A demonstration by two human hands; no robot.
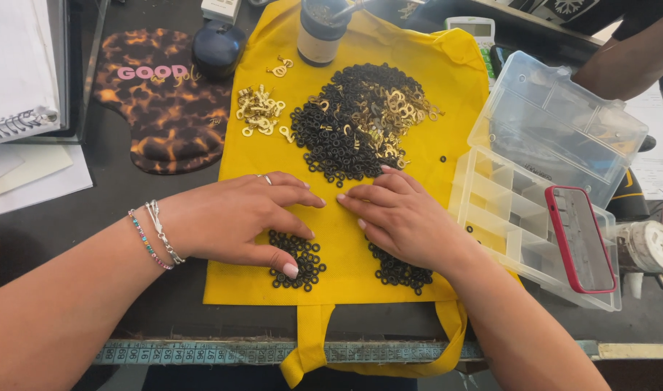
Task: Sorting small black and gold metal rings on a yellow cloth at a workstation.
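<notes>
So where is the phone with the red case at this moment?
In the head view, the phone with the red case lies at the right, on top of the open clear plastic organizer box, beside the yellow cloth bag.
</notes>
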